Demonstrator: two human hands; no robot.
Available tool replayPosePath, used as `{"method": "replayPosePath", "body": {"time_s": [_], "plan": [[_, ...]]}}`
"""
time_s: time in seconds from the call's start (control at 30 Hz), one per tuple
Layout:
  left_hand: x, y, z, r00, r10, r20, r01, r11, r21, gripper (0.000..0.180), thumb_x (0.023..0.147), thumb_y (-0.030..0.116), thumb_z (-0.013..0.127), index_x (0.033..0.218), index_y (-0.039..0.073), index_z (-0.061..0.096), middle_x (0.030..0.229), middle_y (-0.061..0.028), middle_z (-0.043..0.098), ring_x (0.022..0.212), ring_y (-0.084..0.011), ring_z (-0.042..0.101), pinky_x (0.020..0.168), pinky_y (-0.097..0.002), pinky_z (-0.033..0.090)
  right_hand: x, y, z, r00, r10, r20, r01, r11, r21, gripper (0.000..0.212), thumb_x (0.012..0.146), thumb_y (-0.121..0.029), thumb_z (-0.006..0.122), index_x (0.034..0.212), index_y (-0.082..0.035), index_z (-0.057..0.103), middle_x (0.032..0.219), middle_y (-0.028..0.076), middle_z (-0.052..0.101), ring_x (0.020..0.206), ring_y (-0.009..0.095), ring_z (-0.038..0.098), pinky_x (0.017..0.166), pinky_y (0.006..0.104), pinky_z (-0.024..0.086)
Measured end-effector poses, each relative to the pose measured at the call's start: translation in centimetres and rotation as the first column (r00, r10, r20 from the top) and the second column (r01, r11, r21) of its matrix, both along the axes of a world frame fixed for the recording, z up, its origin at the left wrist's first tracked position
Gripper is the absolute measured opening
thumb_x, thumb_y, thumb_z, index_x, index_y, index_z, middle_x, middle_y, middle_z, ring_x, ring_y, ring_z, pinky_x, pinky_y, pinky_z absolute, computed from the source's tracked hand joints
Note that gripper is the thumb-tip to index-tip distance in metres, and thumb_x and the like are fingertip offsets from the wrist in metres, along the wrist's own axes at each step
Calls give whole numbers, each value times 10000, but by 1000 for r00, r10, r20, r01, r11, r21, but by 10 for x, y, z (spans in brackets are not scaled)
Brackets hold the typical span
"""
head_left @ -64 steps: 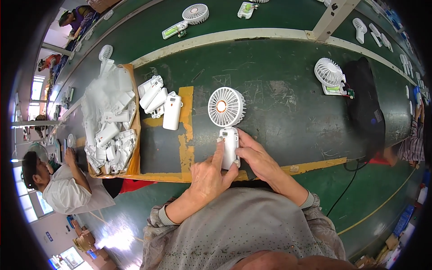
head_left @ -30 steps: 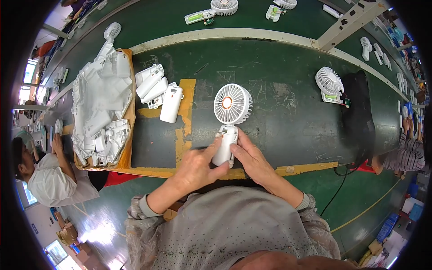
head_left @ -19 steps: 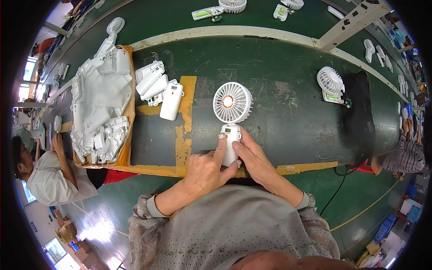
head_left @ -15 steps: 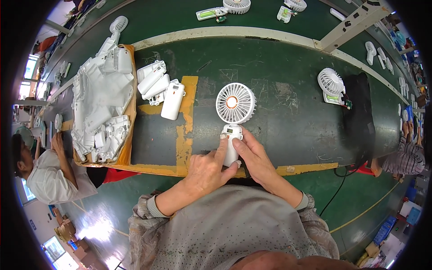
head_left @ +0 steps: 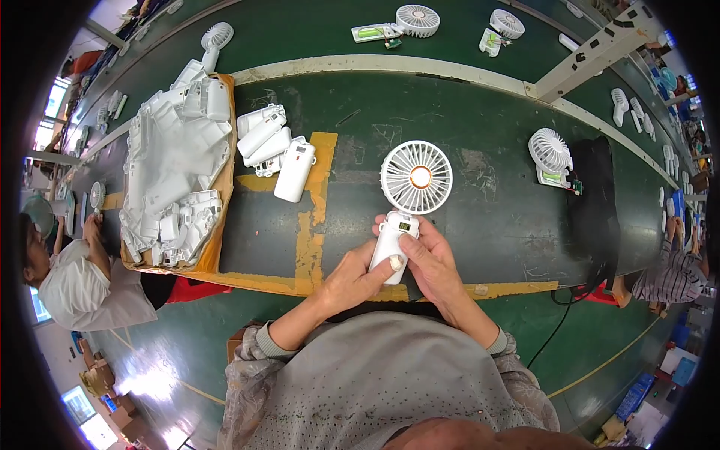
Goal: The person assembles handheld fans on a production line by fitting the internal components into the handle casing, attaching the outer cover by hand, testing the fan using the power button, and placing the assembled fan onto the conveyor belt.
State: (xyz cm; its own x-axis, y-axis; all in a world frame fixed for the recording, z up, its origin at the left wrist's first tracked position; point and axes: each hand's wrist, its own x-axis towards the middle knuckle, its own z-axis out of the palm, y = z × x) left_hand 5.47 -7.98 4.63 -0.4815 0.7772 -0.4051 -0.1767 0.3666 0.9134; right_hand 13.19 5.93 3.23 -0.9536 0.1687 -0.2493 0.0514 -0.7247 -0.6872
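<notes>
A white handheld fan [head_left: 389, 238] with a round slatted head and an orange-ringed centre stands out in front of me, its head pointing away. My left hand [head_left: 357, 276] closes round the lower left of its handle, the thumb lying across the front. On the other side my right hand [head_left: 432, 259] grips the handle, thumb pressed just below a small dark display window. Fingers of both hands behind the handle are partly hidden. To the left lies a white handle shell [head_left: 295, 172], beside a small pile of similar shells [head_left: 262, 133].
A cardboard box [head_left: 225, 187] full of white plastic parts sits at the left. An unfinished fan [head_left: 552, 154] with exposed green parts lies at the right, near a black cloth-like item [head_left: 596, 206]. Beyond a pale rail [head_left: 390, 64] are more fans. Other people sit at both sides.
The fan has shifted a little to the right and tilted. My left forefinger has left the top of the handle, and my left thumb now lies across its lower part.
</notes>
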Motion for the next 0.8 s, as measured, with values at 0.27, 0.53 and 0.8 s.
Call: {"method": "replayPosePath", "body": {"time_s": [0.27,0.53,0.8], "plan": [[10,0,12,923,-1,-384,33,996,77,262,825,178,586,872,-70,518,717,-242,613,650,-401,624,580,-414,500,9,-5,17,998,-65,13,64,997,36,457,882,-163,580,1262,22,406,1170,201,549,1085,278,562,954,398,448],[3,3,-15,1000,23,21,-26,989,148,231,880,147,536,974,-63,505,782,-158,631,644,-243,655,599,-349,513,-3,-3,3,993,-106,58,103,993,58,379,893,-124,565,1225,16,447,1155,169,568,1055,240,579,909,366,482],[-58,10,13,982,129,141,-148,980,137,222,903,149,526,1044,-22,526,803,-91,639,616,-104,600,550,-225,502,-32,22,-9,997,50,66,-70,935,348,395,955,-217,496,1269,10,416,1202,127,551,1100,176,531,934,305,426]]}}
